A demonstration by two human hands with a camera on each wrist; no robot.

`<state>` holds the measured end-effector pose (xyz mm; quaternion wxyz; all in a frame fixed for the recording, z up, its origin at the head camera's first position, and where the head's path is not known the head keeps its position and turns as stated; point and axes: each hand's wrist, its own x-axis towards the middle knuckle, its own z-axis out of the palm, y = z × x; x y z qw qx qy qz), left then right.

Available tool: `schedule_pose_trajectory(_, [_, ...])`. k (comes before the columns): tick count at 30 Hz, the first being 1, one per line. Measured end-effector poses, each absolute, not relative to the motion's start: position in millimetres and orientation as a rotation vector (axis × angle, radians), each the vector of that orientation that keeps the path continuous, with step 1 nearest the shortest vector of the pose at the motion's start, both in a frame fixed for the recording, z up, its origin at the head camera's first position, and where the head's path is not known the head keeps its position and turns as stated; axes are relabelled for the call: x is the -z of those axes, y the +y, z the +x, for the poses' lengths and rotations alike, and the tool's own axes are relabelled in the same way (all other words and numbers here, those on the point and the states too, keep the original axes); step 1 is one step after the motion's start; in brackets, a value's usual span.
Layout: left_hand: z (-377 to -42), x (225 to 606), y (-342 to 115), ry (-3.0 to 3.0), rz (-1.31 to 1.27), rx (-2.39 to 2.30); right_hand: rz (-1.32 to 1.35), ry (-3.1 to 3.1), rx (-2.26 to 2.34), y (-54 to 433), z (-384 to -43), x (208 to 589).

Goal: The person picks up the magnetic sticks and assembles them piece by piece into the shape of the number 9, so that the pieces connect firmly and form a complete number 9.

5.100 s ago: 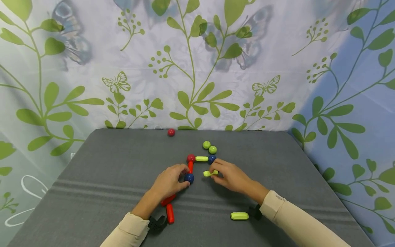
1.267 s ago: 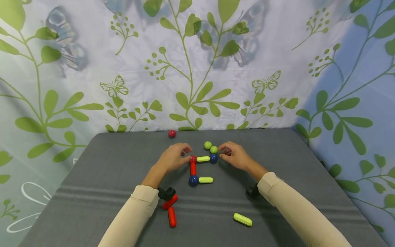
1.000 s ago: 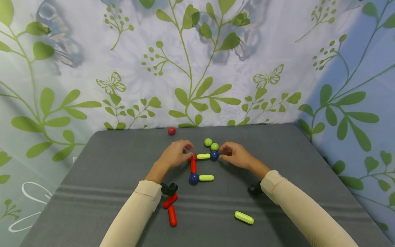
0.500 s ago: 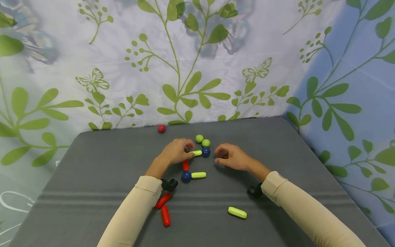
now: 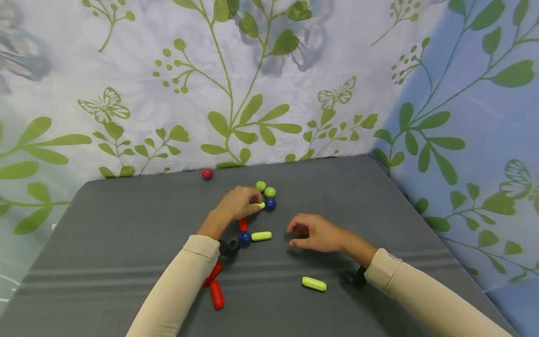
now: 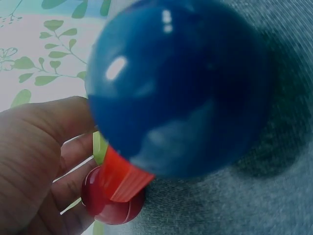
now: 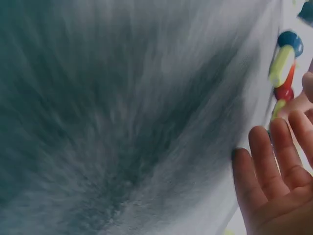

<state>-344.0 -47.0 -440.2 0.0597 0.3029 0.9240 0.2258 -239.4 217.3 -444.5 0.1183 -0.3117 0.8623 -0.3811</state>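
Observation:
Toy rods and balls form a three-sided frame on the grey table. My left hand [image 5: 237, 205] curls round its far-left corner, thumb and fingers about the red ball [image 6: 111, 205], mostly hidden in the head view. A red rod [image 5: 243, 223] runs from there to the near blue ball [image 5: 244, 238], which has a yellow-green rod [image 5: 261, 236] on its right. Another yellow-green rod [image 5: 262, 205] meets the far blue ball [image 5: 270, 204]. To the right, my right hand [image 5: 317, 233] hovers with loosely bent fingers and nothing in it; a loose yellow-green rod [image 5: 314, 283] lies nearer me.
Two green balls [image 5: 265, 189] sit just behind the far blue ball. At the table's back edge is another red ball [image 5: 207, 174]. Two loose red rods [image 5: 216, 295] lie beside the left forearm. A patterned curtain [image 5: 252, 84] hangs behind the table.
The yellow-green rod once in my right hand now sits against the near blue ball. My right hand moved to the far blue ball, then back towards me. My left hand moved to the red-ball corner.

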Motion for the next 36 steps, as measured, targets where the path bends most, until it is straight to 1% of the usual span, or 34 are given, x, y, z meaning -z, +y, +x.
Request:
schedule_pose_trajectory(5, [-342.9, 439.2, -48.7, 2.791, 0.922, -0.686, -0.977, 2.446, 1.039, 215.2, -216.2, 437.8])
schedule_pose_trajectory(11, [-342.3, 441.8, -49.7, 2.788, 0.922, -0.705, -1.02, 2.387, 0.981, 220.9, -196.6, 441.2])
schedule_pose_trajectory(19, [-343.2, 443.2, -49.7, 2.786, 0.923, -0.732, -1.168, 2.293, 1.092, 232.1, -179.5, 445.4])
schedule_pose_trajectory(27, [-344.2, 441.1, -51.1, 2.768, 0.931, -0.781, -1.221, 2.359, 1.185, 244.3, -165.2, 459.6])
schedule_pose_trajectory(36, [-342.2, 443.4, -52.3, 2.77, 0.92, -0.824, -1.207, 2.439, 1.254, 245.1, -154.9, 463.1])
